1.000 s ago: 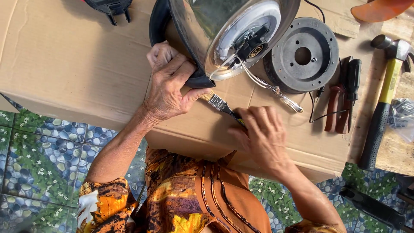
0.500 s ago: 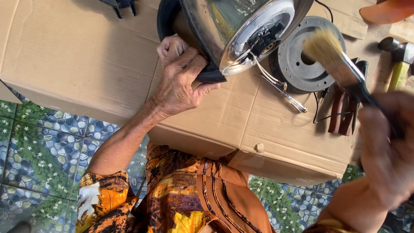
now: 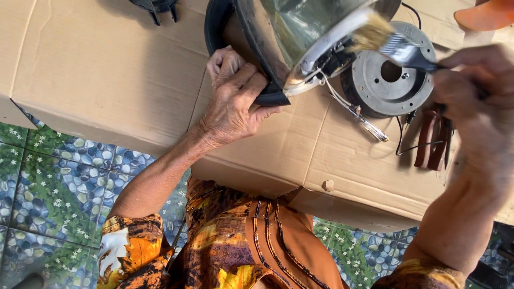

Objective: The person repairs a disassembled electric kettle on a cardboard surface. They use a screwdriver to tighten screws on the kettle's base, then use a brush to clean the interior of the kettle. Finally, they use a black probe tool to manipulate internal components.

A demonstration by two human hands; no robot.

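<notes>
We judge the cleaning just begun: our left hand (image 3: 235, 99) fingers grip the tilted kettle (image 3: 300, 37) over the cardboard surface (image 3: 107, 69), our right hand (image 3: 471, 91) fingers clamp the brush (image 3: 393, 43) on its opened underside.

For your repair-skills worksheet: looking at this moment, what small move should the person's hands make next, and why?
Probably a short sweep of the paintbrush across the kettle's open underside. The right hand has the bristles at the exposed wiring, and the left hand steadies the black handle.

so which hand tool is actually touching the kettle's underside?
The paintbrush in the right hand: its bristles rest on the base. The screwdriver and pliers lie on the cardboard.
</notes>
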